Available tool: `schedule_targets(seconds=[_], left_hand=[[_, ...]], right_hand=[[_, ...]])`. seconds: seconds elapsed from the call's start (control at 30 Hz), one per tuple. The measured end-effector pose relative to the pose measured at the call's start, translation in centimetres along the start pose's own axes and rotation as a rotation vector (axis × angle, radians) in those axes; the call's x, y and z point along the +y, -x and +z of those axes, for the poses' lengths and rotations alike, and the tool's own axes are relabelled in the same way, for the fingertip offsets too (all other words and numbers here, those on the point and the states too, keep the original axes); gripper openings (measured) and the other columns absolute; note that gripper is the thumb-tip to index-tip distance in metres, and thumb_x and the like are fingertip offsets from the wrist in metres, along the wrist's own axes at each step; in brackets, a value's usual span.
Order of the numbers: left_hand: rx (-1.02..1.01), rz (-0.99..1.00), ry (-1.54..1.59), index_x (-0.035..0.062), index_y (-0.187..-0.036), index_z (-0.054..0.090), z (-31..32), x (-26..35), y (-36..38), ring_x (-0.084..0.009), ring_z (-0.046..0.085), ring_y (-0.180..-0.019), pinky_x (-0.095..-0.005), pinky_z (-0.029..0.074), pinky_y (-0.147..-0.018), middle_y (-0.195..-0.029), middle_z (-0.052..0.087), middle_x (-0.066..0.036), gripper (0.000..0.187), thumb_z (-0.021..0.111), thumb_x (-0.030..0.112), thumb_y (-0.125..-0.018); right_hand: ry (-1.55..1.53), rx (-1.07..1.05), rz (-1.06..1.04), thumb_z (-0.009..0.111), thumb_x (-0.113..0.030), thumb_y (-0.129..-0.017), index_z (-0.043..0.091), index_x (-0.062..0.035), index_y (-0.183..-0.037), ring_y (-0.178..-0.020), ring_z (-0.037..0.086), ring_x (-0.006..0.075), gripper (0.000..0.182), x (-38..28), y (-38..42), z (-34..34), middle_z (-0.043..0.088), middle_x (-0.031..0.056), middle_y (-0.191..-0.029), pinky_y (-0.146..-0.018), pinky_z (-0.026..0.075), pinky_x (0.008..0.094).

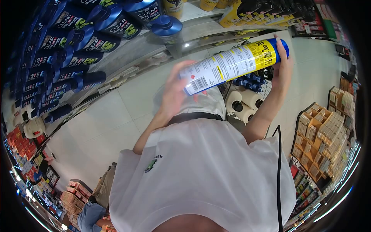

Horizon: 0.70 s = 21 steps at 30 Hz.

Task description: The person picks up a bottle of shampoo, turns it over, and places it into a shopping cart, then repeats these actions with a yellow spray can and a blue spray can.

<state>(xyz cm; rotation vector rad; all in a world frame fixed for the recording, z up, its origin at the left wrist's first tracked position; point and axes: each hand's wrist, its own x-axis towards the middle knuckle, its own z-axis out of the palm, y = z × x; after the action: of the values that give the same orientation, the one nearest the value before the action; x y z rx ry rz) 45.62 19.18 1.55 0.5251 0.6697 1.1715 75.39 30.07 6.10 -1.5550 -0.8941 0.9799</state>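
Note:
A blue, white and yellow aerosol spray can is held tilted in front of me, its printed back label and barcode facing up. My right hand grips the blue cap end, with a finger reaching over the cap. Around the base end is my left hand, somewhat blurred, its fingers partly hidden by the can. Below the can, a wire cart holds white bottles with black caps and several dark blue bottles.
Shelves on the left carry rows of blue pump bottles marked CLEAR. Yellow bottles stand on the shelf ahead. A stacked goods display is at right. Another person's legs appear at lower left. A black cable hangs over my shirt.

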Motion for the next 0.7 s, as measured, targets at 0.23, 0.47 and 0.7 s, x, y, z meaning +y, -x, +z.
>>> schedule_targets(seconds=[0.23, 0.47, 0.7], left_hand=[[0.139, 0.163, -0.127, 0.0104, -0.146, 0.034, -0.5, 0.4, 0.7, -0.0178, 0.062, -0.078, -0.0262, 0.048, -0.055, -0.114, 0.058, -0.015, 0.076, 0.068, 0.01, -0.077], [0.236, 0.134, -0.165, 0.0111, -0.146, 0.034, -0.7, 0.8, 1.1, -0.0145, 0.06, -0.077, -0.0239, 0.046, -0.055, -0.111, 0.059, -0.013, 0.075, 0.068, 0.008, -0.08], [0.267, 0.183, -0.164, 0.0101, -0.145, 0.035, -1.0, 0.8, 1.2, -0.014, 0.061, -0.069, -0.0231, 0.046, -0.052, -0.109, 0.06, -0.015, 0.073, 0.069, 0.004, -0.081]], right_hand=[[0.093, -0.105, 0.259, 0.072, -0.049, -0.087, 0.066, 0.0037, -0.11, -0.074, 0.068, 0.0164, 0.057, 2.6, 2.4, -1.3, 0.07, 0.0117, -0.093, -0.054, 0.052, 0.0269], [0.139, -0.134, 0.283, 0.072, -0.052, -0.087, 0.065, 0.0019, -0.108, -0.071, 0.065, 0.0155, 0.058, 4.2, 2.5, -0.8, 0.069, 0.0098, -0.088, -0.051, 0.049, 0.0265], [0.154, -0.123, 0.27, 0.072, -0.053, -0.087, 0.066, 0.0011, -0.11, -0.07, 0.065, 0.0154, 0.059, 4.0, 3.0, -0.1, 0.07, 0.0083, -0.088, -0.053, 0.049, 0.0262]])
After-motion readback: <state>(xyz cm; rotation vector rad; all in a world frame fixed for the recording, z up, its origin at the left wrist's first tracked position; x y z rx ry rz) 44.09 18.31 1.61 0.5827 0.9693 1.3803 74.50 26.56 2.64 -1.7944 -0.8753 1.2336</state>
